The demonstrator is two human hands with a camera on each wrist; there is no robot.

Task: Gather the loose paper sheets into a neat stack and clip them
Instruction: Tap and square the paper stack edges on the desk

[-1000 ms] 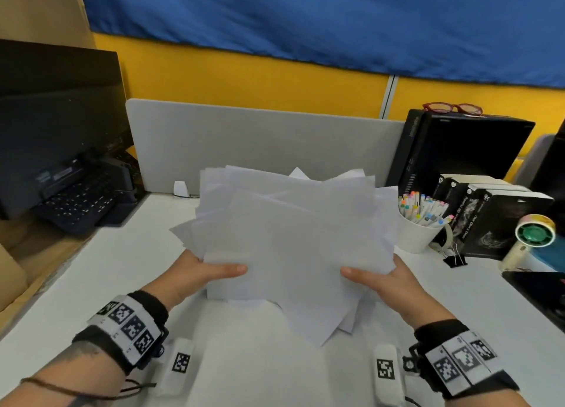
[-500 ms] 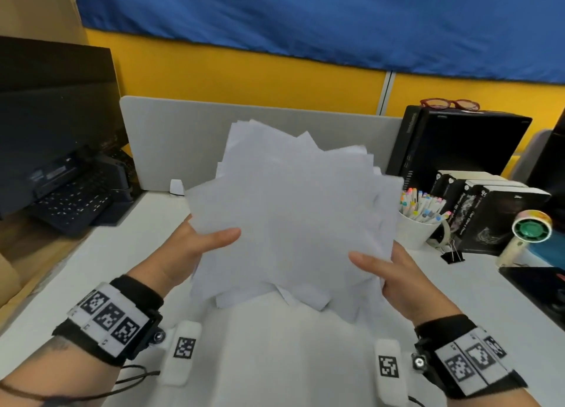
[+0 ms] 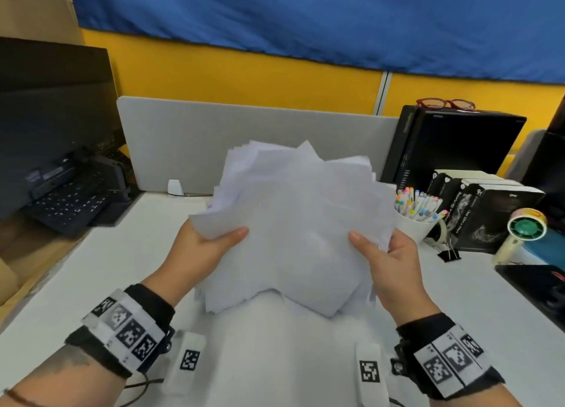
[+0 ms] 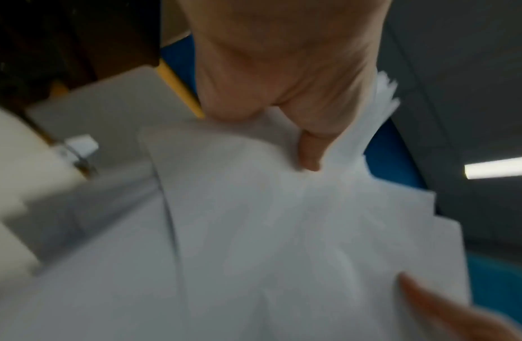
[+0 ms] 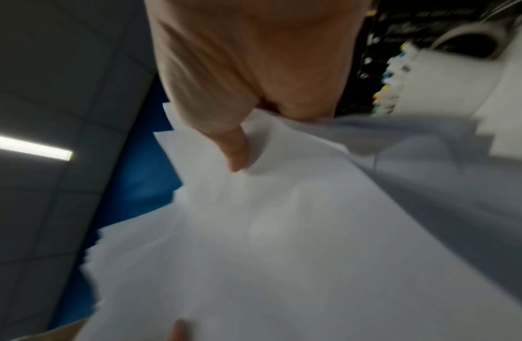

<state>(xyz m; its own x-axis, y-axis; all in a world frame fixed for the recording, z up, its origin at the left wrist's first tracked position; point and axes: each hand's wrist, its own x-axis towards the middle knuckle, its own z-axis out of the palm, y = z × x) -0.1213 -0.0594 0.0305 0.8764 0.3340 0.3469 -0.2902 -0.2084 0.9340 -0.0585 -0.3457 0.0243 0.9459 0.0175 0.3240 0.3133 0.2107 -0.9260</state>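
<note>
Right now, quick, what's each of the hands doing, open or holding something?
Left hand: holding the left side of the messy bundle of white paper sheets, thumb on top.
Right hand: holding the bundle's right side, thumb on top.

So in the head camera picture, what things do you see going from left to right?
keyboard → left hand → papers → right hand → pen cup → clip → fan
</note>
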